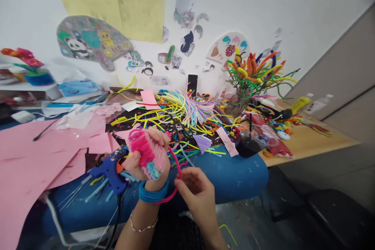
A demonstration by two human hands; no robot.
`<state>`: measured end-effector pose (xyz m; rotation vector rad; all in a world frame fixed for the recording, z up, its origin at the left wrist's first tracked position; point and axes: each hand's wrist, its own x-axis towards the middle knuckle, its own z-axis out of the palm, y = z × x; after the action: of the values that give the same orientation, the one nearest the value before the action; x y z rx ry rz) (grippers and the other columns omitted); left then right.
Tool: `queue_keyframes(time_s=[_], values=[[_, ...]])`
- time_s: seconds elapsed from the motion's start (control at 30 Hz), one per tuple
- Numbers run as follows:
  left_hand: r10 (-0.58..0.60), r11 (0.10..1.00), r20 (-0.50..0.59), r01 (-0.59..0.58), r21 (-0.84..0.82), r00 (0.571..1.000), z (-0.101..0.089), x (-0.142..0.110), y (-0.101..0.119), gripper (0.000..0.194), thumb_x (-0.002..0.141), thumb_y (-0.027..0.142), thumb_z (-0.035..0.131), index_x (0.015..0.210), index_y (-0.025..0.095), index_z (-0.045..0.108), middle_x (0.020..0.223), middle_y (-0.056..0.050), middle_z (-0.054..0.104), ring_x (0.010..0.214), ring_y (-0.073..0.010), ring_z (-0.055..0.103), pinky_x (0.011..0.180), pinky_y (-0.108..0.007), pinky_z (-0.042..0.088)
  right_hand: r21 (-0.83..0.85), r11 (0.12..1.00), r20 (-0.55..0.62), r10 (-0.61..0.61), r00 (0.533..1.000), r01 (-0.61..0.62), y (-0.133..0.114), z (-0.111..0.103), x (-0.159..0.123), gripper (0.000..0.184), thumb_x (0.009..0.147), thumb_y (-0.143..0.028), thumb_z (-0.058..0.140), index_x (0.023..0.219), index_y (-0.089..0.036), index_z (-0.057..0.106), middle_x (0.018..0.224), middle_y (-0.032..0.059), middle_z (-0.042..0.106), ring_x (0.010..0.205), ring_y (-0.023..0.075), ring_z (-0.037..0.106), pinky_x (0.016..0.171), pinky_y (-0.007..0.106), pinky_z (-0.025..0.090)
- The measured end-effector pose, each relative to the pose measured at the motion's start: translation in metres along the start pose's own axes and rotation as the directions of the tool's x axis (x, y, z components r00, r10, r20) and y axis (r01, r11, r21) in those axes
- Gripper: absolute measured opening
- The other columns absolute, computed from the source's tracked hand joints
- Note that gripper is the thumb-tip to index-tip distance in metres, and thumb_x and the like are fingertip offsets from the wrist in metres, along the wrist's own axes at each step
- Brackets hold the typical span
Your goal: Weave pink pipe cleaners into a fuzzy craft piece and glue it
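My left hand (158, 146) is closed around a fuzzy pipe-cleaner piece (146, 150), wound in hot pink, pale pink and light blue rows. From behind that hand a loose hot-pink pipe cleaner (177, 164) loops down to the right. Thumb and forefinger of my right hand (196, 187) pinch this strand at the outer side of the loop. On my left wrist sit a blue band (153, 193) and a twisted silver bracelet (143, 228). A blue hot glue gun (111, 174) lies just left of my left hand.
Pipe cleaners (187, 107) in many colours cover the table's middle. Pink sheets (38, 148) spread over the left side. A vase of pipe-cleaner stems (237, 101), a black pot (248, 146) and scissors (319, 128) stand or lie to the right. A white cable (55, 215) hangs over the front edge.
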<state>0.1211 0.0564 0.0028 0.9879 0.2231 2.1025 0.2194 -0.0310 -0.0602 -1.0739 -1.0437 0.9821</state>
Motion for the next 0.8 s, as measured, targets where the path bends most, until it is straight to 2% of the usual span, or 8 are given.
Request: queue_keyframes(time_s=[0.13, 0.27, 0.37, 0.47, 0.57, 0.8], values=[[0.110, 0.994, -0.021, -0.110, 0.026, 0.994, -0.005, 0.000, 0.002, 0.041, 0.068, 0.060, 0.060, 0.066, 0.020, 0.062, 0.057, 0.002, 0.045, 0.048, -0.0134, 0.040, 0.048, -0.031, 0.034, 0.046, 0.998, -0.009, -0.049, 0.999, 0.050, 0.002, 0.004, -0.005, 0.007, 0.072, -0.023, 0.077, 0.075, -0.025, 0.072, 0.074, 0.0015, 0.068, 0.067, 0.0168, 0.065, 0.058, 0.026, 0.055], [0.126, 0.991, -0.025, -0.125, 0.038, 0.992, -0.009, 0.000, 0.007, 0.042, 0.068, 0.061, 0.059, 0.068, 0.019, 0.065, 0.056, 0.001, 0.046, 0.048, -0.0140, 0.041, 0.048, -0.030, 0.034, 0.161, 0.987, 0.149, -0.027, 0.988, 0.003, 0.001, 0.008, -0.007, 0.009, 0.069, -0.020, 0.080, 0.074, -0.026, 0.075, 0.079, 0.0017, 0.067, 0.066, 0.0159, 0.065, 0.057, 0.026, 0.056], [0.123, 0.991, 0.009, -0.124, 0.044, 0.992, -0.012, -0.001, 0.010, 0.042, 0.068, 0.060, 0.059, 0.069, 0.018, 0.065, 0.056, 0.001, 0.047, 0.049, -0.0148, 0.043, 0.048, -0.031, 0.035, 0.215, 0.977, 0.194, -0.032, 0.980, -0.011, 0.001, 0.012, -0.008, 0.013, 0.066, -0.016, 0.080, 0.072, -0.027, 0.076, 0.077, 0.0009, 0.067, 0.063, 0.0148, 0.064, 0.056, 0.025, 0.055], [0.161, 0.985, -0.020, -0.160, 0.072, 0.987, -0.011, -0.003, 0.010, 0.038, 0.066, 0.056, 0.062, 0.068, 0.018, 0.065, 0.057, 0.001, 0.048, 0.050, -0.0150, 0.043, 0.051, -0.031, 0.037, 0.227, 0.973, 0.154, -0.068, 0.986, 0.031, 0.003, 0.015, -0.010, 0.018, 0.065, -0.011, 0.078, 0.070, -0.028, 0.076, 0.073, 0.0003, 0.067, 0.066, 0.0151, 0.065, 0.058, 0.025, 0.055], [0.151, 0.986, -0.073, -0.145, 0.085, 0.986, -0.007, -0.001, 0.006, 0.039, 0.063, 0.058, 0.064, 0.065, 0.019, 0.065, 0.055, 0.002, 0.046, 0.048, -0.0136, 0.040, 0.049, -0.030, 0.035, 0.222, 0.973, 0.097, -0.089, 0.991, 0.066, 0.005, 0.017, -0.010, 0.021, 0.065, -0.009, 0.077, 0.071, -0.029, 0.077, 0.074, 0.0010, 0.069, 0.068, 0.0156, 0.066, 0.059, 0.025, 0.055], [0.057, 0.995, -0.132, -0.045, 0.089, 0.990, -0.008, 0.007, -0.007, 0.046, 0.062, 0.068, 0.065, 0.063, 0.022, 0.059, 0.053, 0.003, 0.041, 0.041, -0.0111, 0.033, 0.042, -0.028, 0.029, 0.180, 0.980, 0.032, -0.086, 0.996, 0.079, 0.017, 0.018, -0.007, 0.007, 0.070, -0.023, 0.080, 0.072, -0.028, 0.076, 0.072, 0.0029, 0.074, 0.067, 0.0199, 0.070, 0.061, 0.032, 0.059]])
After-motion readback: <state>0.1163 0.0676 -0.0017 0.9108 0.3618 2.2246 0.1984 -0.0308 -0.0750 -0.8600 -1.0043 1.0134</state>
